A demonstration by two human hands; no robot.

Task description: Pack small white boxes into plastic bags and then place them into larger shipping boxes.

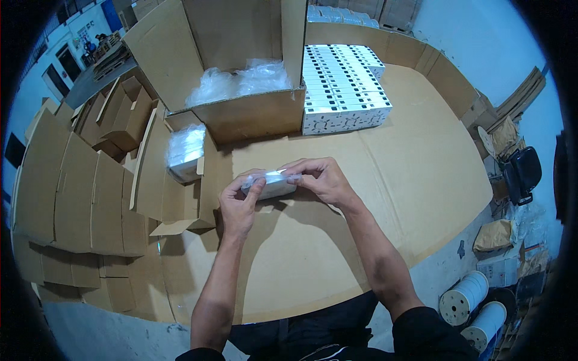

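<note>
A small white box [277,188] with clear plastic wrap about its top is held between my two hands over the cardboard-covered table. My left hand [242,195] grips its left end, thumb on the near side. At the right end, the fingers of my right hand [319,179] pinch the plastic. Just left of my hands stands an open carton [208,198], partly filled with plastic-wrapped white boxes [185,150]. Behind it, a larger open cardboard box [253,117] holds a heap of clear plastic bags [241,79].
Stacked white boxes with black marks [346,90] stand at the back right. Open brown cartons [78,186] crowd the left side. A low cardboard wall [448,75] rims the table's far right. Cable spools [463,298] and a dark chair [522,171] are on the floor at right.
</note>
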